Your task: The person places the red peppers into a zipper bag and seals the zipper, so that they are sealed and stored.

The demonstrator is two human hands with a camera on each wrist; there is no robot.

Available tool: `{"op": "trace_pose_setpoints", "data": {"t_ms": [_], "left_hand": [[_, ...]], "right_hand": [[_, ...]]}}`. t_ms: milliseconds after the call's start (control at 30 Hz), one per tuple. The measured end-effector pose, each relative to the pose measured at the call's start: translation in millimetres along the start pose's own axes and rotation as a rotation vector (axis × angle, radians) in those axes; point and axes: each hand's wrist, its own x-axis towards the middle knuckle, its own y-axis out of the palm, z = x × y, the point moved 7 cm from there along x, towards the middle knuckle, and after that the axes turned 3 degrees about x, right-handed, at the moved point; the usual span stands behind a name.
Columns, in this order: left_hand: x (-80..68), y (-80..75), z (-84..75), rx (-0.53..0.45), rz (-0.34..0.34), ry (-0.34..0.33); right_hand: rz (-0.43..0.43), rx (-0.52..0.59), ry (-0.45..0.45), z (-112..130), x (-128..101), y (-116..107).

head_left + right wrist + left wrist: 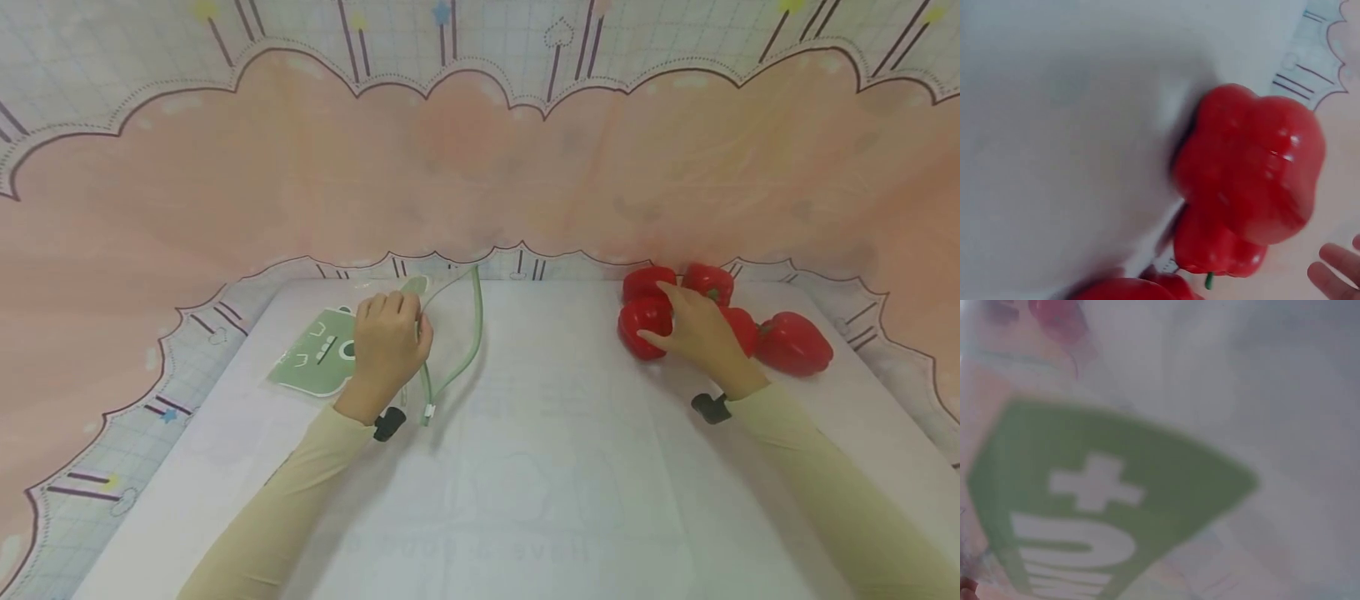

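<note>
Head view: the left hand [386,346] holds the mouth of a clear zip bag [450,333] with a green printed panel, its fingers curled about the near rim so that the opening gapes toward the right. The bag lies on the white surface [540,467], long axis running from the person toward the back. The right hand [693,329] rests on the nearest red pepper [643,325] of a cluster of five at the far right, fingers bent loosely over its top (whether they have closed fully round it cannot be told). The pepper lies directly beneath the right fingers and well apart from the bag, to the bag's right. The right wrist view shows peppers [1250,169] close and fingertips [1335,272] apart.
</note>
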Motion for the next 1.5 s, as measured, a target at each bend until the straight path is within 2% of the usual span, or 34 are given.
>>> {"op": "trace_pose_setpoints", "data": {"t_ms": [167,567,733,1100,1500], "left_hand": [[0.0,1.9,0.0,0.01,0.011,0.001],[0.6,2.8,-1.2,0.003,0.013,0.011],[0.9,1.9,-1.4,0.008,0.011,0.01],[0.4,3.3,0.2,-0.008,0.019,-0.001],[-0.6,4.1,0.9,-0.022,0.031,-0.012]], "right_hand": [[-0.026,0.016,0.012,-6.3,-0.7,5.0],[0.056,0.239,0.148,-28.7,-4.9,15.6],[0.079,0.294,0.187,-36.5,-6.8,18.9],[0.152,0.328,0.265,-42.0,-5.9,30.3],[0.206,0.336,0.265,-40.3,-2.5,35.8]]}}
